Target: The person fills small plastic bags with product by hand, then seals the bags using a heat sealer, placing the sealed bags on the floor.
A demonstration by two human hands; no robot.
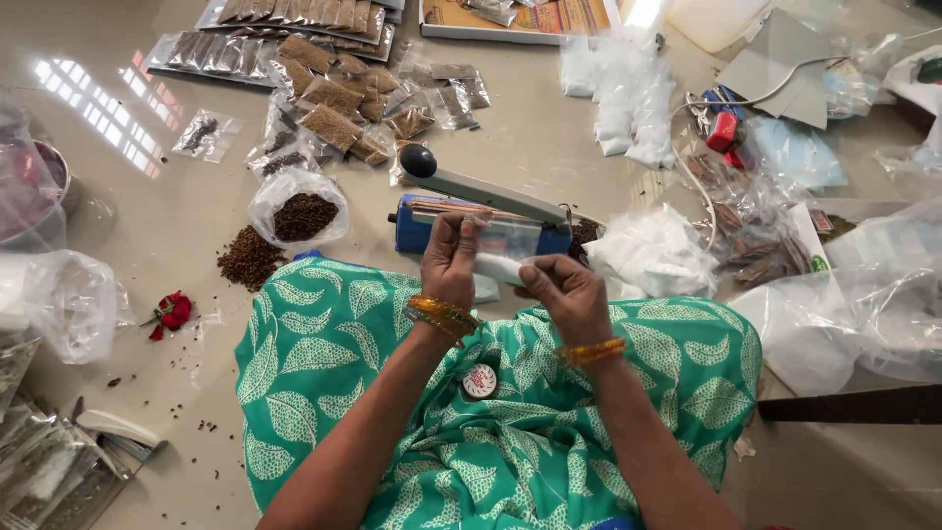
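Both my hands hold a small clear plastic pouch with white contents just in front of a blue heat sealer. My left hand pinches the pouch's left end near the sealer's bar. My right hand grips its right lower end. The sealer's grey arm with a black knob is raised. My lap is covered by green leaf-patterned cloth.
Sealed packets of brown seeds lie at the back. An open bag of dark spice and a loose pile sit left of the sealer. White filled pouches, clear bags, a red flower.
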